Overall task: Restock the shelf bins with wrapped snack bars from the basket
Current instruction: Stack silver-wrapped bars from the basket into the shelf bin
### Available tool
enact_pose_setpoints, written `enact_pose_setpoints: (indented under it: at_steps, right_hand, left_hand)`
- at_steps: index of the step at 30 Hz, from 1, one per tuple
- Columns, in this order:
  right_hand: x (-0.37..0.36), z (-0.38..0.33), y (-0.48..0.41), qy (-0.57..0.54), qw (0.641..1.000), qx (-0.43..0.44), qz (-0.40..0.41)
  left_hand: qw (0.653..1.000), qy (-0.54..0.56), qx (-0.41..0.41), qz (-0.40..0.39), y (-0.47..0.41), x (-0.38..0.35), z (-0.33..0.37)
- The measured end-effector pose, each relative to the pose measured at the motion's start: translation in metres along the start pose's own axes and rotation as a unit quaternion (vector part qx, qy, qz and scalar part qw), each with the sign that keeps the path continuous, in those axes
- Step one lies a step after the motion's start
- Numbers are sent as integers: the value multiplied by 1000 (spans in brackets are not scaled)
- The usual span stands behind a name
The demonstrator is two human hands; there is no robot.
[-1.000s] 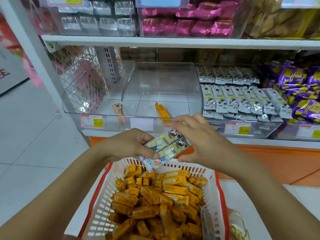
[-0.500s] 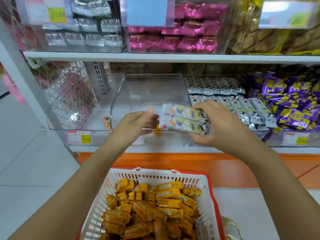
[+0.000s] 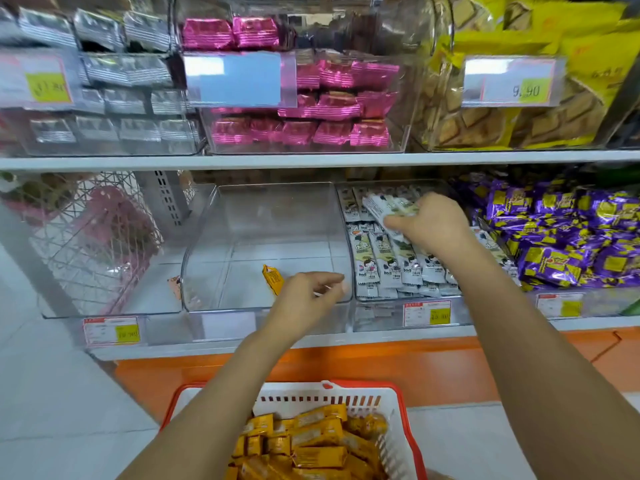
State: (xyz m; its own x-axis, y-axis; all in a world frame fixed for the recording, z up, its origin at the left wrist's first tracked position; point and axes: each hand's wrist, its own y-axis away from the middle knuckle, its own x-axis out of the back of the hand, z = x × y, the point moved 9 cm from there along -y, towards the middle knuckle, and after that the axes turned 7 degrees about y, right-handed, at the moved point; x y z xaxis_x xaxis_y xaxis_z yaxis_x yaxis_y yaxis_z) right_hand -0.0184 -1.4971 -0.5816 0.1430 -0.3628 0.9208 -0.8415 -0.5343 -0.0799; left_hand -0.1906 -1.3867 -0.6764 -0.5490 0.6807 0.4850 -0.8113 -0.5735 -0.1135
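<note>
Above the stocked bin [image 3: 379, 306], the right hand [image 3: 433, 225] grips pale bars [image 3: 381, 206].

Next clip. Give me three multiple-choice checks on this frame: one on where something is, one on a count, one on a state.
1. Where does the right hand hold its white-wrapped bars?
A) over the bin of white bars
B) inside a cardboard box
C) on a checkout counter

2. How many orange bars lie in the clear middle bin?
A) none
B) one
C) five

3. What is the left hand doing?
A) gripping a bottle
B) pressing a scanner
C) holding nothing

Answers: 1 A, the hand is above the rows of white bars. 2 B, a single orange bar sits near the bin's front. 3 C, its loosely curled fingers are empty at the middle bin's front edge.
</note>
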Motion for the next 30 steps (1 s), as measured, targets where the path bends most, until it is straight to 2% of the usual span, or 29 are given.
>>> enact_pose_setpoints:
  at_steps: [6,9,12,15,17,20,30]
  right_hand:
    - [-24,-7,-46,-32,999,-42,-6]
    - [-45,-20,-64,17,997,-44,-54]
    - [-64,-31,-73,10,992,-79,-101]
    - [-60,-44,-85,-5,998,-61,-25]
    - [-61,-50,-91,-24,999,-48,-3]
    - [-72,-54,-90,-62,995,-60,-41]
    - [-69,-57,-86,-63,997,-34,-34]
  left_hand:
    - [1000,-26,0,-12,-3,-7,-12]
    - [999,-32,0,-10,-4,-6,-14]
    - [999,-35,-8,-6,-5,-6,-12]
    - [999,-27,-15,-9,-6,-6,-13]
    - [1000,-17,-15,-9,-6,-6,-14]
    - [1000,-16,-11,-7,-7,-5,-16]
    - [1000,-15,-9,3,-6,-3,-14]
